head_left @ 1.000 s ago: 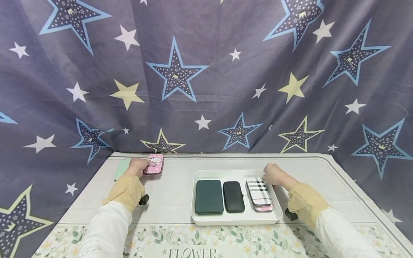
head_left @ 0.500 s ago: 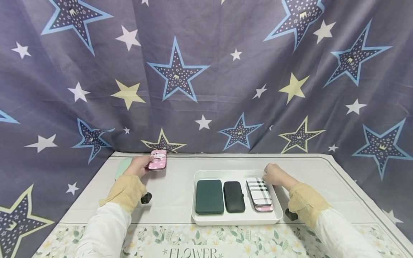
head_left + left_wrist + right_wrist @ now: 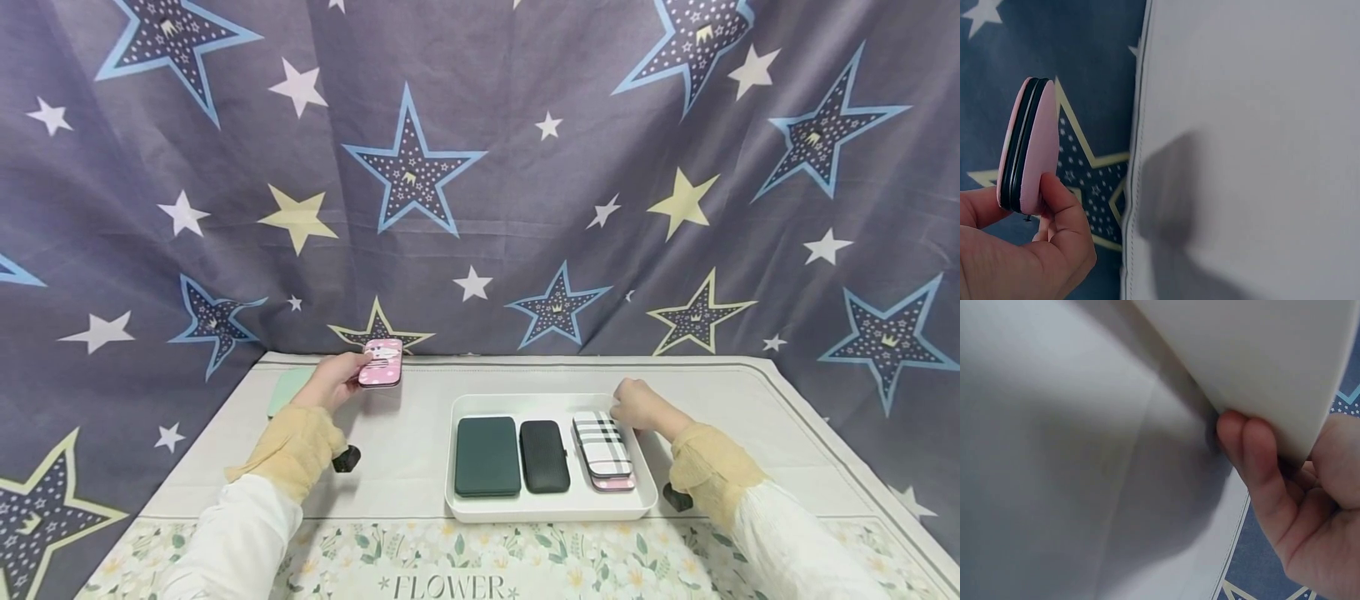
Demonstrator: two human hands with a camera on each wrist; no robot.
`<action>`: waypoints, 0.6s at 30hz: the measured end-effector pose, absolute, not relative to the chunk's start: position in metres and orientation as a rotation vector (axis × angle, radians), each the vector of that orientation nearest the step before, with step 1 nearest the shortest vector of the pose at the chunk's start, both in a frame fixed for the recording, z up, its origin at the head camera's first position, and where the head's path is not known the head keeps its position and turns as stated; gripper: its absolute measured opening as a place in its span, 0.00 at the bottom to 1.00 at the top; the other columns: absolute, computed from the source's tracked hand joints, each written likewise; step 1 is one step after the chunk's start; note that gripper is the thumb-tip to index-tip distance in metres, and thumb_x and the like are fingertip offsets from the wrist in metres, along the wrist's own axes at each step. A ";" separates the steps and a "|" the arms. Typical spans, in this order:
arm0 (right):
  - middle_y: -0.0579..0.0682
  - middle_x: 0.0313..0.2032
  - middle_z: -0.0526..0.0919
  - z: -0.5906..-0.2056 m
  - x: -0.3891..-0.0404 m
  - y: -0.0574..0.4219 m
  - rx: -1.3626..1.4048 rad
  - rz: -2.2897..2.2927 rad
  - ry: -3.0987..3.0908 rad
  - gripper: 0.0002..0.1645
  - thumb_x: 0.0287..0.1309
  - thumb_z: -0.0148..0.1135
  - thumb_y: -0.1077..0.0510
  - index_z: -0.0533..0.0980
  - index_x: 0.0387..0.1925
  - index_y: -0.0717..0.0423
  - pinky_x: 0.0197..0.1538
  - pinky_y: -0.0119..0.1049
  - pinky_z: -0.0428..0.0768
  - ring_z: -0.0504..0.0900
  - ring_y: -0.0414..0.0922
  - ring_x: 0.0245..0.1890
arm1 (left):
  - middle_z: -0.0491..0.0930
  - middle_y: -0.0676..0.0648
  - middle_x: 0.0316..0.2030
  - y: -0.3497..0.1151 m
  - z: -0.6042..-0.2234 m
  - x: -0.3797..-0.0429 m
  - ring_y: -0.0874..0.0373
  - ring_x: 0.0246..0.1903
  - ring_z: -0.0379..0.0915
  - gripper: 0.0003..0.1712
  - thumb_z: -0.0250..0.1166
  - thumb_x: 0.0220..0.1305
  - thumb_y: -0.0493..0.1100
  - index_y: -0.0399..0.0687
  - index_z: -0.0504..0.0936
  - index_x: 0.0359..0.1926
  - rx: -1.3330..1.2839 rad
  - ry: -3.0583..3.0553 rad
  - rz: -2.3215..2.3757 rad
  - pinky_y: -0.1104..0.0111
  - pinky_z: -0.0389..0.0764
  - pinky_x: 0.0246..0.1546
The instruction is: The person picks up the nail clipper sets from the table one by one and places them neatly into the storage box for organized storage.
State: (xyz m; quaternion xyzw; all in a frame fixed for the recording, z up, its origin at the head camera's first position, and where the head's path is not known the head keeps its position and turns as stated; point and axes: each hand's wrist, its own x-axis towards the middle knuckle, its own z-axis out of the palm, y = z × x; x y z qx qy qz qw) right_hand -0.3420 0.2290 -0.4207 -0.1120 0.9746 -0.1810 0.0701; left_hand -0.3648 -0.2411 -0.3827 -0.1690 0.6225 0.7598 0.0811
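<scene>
My left hand (image 3: 336,382) pinches a small pink case (image 3: 381,365) with a cartoon print, near the back left of the table. In the left wrist view the pink case (image 3: 1049,144) stands on edge between thumb and fingers, its dark seam showing, and a shadow falls on the cloth beside it. My right hand (image 3: 642,407) grips the back right corner of a white tray (image 3: 551,512). Seen from the right wrist, that hand's fingers (image 3: 1260,450) curl under the tray wall (image 3: 1260,356). In the tray lie a dark green case (image 3: 487,457), a black case (image 3: 545,457) and a plaid case (image 3: 602,446).
A mint green flat item (image 3: 287,390) lies at the table's back left, partly behind my left hand. Under the plaid case a pink case (image 3: 615,483) peeks out. A star-patterned curtain (image 3: 510,208) hangs behind the table's back edge. Floral cloth (image 3: 420,550) covers the front.
My left hand has lifted the pink case and moved it to the right, away from the mint green item. My right hand and the tray have stayed in place.
</scene>
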 end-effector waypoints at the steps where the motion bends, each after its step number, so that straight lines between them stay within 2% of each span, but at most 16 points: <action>1: 0.50 0.12 0.76 -0.421 -0.342 0.229 -0.341 -0.548 2.935 0.11 0.53 0.54 0.66 0.75 0.18 0.61 0.17 0.30 0.76 0.75 0.40 0.10 | 0.76 0.51 0.22 -0.239 -0.380 -0.364 0.65 0.23 0.75 0.03 0.50 0.67 0.32 0.35 0.67 0.39 -0.502 1.858 2.268 0.76 0.79 0.26; 11: 0.49 0.10 0.74 -0.419 -0.340 0.229 -0.346 -0.541 2.943 0.13 0.53 0.54 0.66 0.73 0.15 0.58 0.16 0.29 0.73 0.73 0.40 0.10 | 0.78 0.49 0.19 -0.221 -0.364 -0.357 0.64 0.21 0.76 0.04 0.52 0.68 0.34 0.34 0.68 0.39 -0.512 1.832 2.244 0.75 0.79 0.22; 18: 0.49 0.11 0.75 -0.417 -0.339 0.228 -0.334 -0.545 2.932 0.13 0.54 0.53 0.66 0.73 0.15 0.58 0.18 0.31 0.75 0.73 0.40 0.12 | 0.80 0.49 0.21 -0.209 -0.356 -0.352 0.63 0.24 0.79 0.07 0.51 0.68 0.33 0.33 0.69 0.44 -0.407 1.787 2.280 0.74 0.82 0.28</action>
